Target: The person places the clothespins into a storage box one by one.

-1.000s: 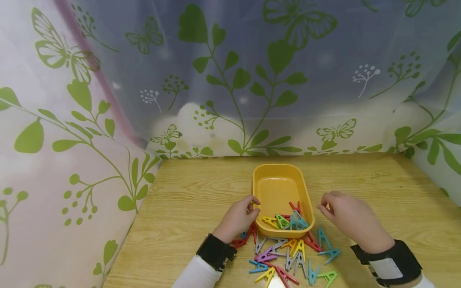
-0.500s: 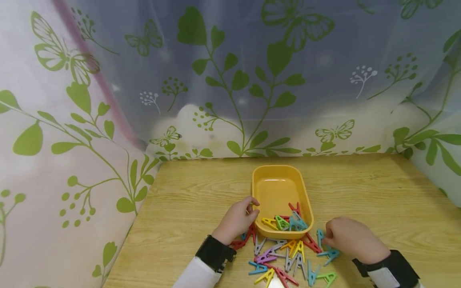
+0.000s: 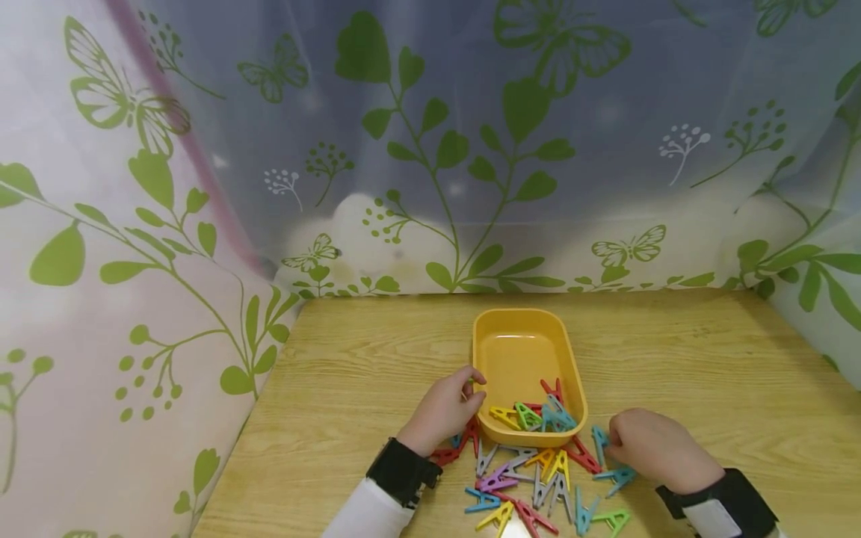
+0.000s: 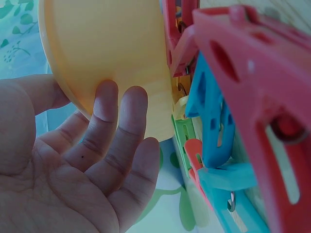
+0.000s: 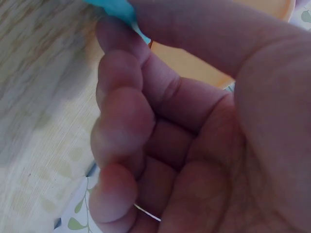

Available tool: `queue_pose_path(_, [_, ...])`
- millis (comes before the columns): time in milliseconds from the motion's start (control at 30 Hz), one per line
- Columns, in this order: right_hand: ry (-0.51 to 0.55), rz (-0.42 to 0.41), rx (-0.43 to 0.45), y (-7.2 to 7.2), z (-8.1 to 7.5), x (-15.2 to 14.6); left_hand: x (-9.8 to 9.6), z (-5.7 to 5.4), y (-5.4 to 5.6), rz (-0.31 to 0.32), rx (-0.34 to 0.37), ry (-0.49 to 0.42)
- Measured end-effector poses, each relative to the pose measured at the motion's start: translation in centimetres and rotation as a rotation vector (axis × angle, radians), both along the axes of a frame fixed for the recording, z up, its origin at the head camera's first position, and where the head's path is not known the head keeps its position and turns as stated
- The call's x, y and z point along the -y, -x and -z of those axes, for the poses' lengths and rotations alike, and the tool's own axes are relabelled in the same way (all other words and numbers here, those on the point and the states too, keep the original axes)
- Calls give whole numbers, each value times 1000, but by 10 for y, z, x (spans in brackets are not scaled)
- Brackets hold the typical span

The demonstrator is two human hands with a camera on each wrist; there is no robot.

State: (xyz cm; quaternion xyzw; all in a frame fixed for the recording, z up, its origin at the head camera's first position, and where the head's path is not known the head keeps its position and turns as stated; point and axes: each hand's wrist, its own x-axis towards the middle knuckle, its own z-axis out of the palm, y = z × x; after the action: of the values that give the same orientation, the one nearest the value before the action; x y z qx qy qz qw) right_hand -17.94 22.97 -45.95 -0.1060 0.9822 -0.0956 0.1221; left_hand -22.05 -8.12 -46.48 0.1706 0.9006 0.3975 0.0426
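My left hand [image 3: 444,407] grips the left rim of a yellow plastic tub [image 3: 521,317]. In the left wrist view, the fingers of that hand [image 4: 92,150] lie along the outside of the tub wall [image 4: 112,43] and the thumb hooks over its edge. To the right of the tub, my right hand [image 3: 662,448] pinches a blue clothespin [image 3: 599,441] between thumb and index finger. Only an end of this clothespin [image 5: 114,9] shows in the right wrist view. Several colored clothespins, among them a green one [image 3: 527,415], lie in the tub's near end.
Several more clothespins are scattered before the tub on the wooden table [image 3: 363,351], including a purple one [image 3: 496,477] and a light green one [image 3: 613,519]. Another blue clothespin [image 3: 617,478] lies just below my right hand. A patterned curtain [image 3: 430,149] hangs behind the table.
My right hand has come down toward the table from beside the tub and taken hold of the blue clothespin. The left hand keeps its place at the rim.
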Motion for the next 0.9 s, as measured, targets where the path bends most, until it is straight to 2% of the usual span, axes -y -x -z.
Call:
queue_pose_path(267, [-11,-11,-27,0,-1,-1,-1,-1,-1,-8,3,-6])
queue_pose_path(533, [-22,-2,-49,3,-8,-6,1,-2,-1,-3,-11,-9])
queue_pose_path(700, [-46,-5,-154,6,-17,-20,1,-1,0,4,-25,4])
queue_pose_path(900, [-48,1,-305,7,-37,-27,2,0,-1,17,-15,9])
